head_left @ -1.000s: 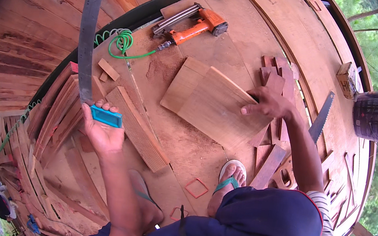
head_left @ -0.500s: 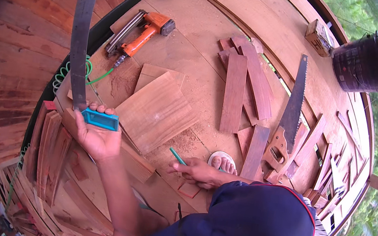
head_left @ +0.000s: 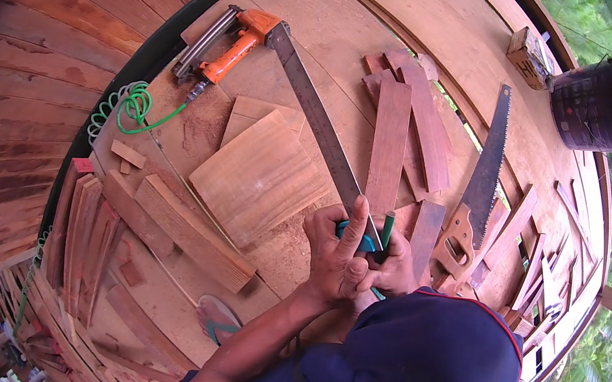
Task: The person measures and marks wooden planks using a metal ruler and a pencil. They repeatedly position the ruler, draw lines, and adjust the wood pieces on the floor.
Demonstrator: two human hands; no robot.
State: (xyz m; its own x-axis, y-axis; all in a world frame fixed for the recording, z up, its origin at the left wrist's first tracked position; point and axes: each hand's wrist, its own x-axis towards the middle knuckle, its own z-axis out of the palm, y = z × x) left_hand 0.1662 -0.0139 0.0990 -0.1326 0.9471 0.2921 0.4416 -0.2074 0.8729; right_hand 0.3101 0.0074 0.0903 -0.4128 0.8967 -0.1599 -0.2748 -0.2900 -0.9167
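Note:
My left hand [head_left: 336, 255] is closed around the teal handle of a try square [head_left: 323, 130]. Its index finger points up alongside the steel blade, which slants up and left, its far end overlapping the orange nail gun [head_left: 233, 55] in view. Touching or nearly touching it, my right hand [head_left: 397, 266] is closed on a green pencil [head_left: 388, 227] standing upright near the blade's base. Part of the handle is hidden by my fingers. A wide light-brown board [head_left: 257, 176] lies just beyond my hands, with a smaller board partly under it.
Dark red-brown slats [head_left: 387, 148] lie beyond my hands, left of a wooden-handled handsaw [head_left: 481, 185]. A green coiled hose [head_left: 134, 106] runs to the nail gun. Thick planks [head_left: 193, 229] lie left, with sawdust about. A dark bucket [head_left: 599, 108] and small box [head_left: 530, 58] stand far right.
My left hand has carried the try square rightward from the left side, its blade now slanting. My right hand has moved up and right with the pencil, now upright. The hands have come together.

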